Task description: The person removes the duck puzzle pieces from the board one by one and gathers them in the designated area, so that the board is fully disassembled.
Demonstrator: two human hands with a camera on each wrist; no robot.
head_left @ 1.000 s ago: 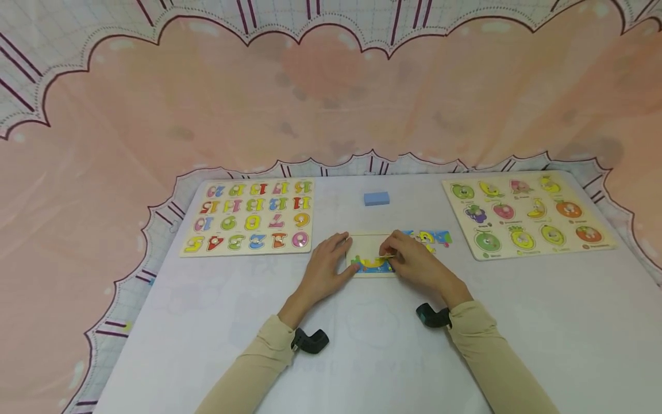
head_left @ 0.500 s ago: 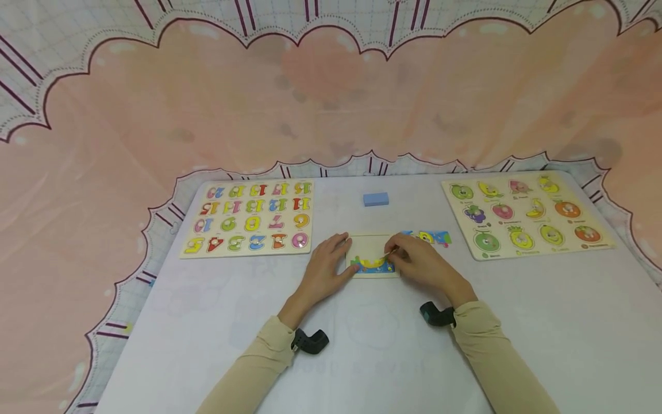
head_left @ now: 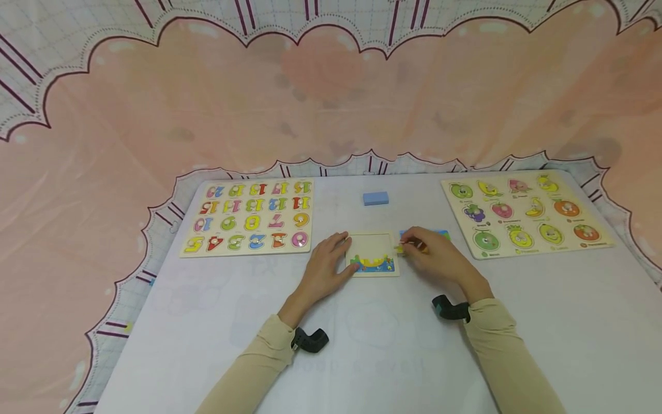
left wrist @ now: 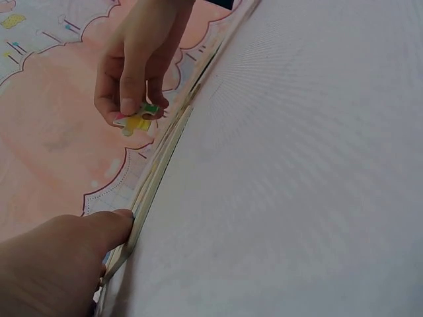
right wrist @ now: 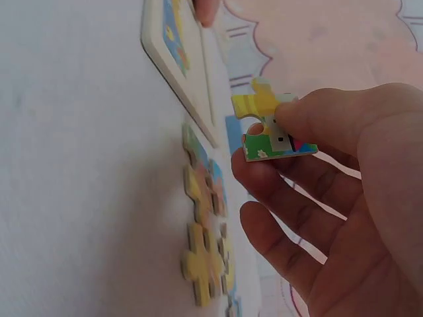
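A: Where is the puzzle piece point(right wrist: 281, 140) found?

B: At the centre right of the right wrist view. It is pinched between the thumb and the fingers of the right hand point(head_left: 431, 253), above the desk point(head_left: 377, 351). At the centre of the head view, the left hand point(head_left: 327, 261) is laid with extended fingers along the left edge of the puzzle tray point(head_left: 369, 244).

A: How is the piece expected to be handled?

B: As a light and stiff thing, probably of thin board or wood. The printed face may be a little slippery, and the narrow knob could be chipped if forced. It is best taken by its flat faces, with the knob left free.

A: What cannot be made out?

B: The piece is partly covered by the thumb, and its back is hidden. The loose pieces point(right wrist: 203, 257) are mostly concealed by the right hand in the head view; in the right wrist view they are blurred. In the left wrist view, the tray is seen only edge-on.
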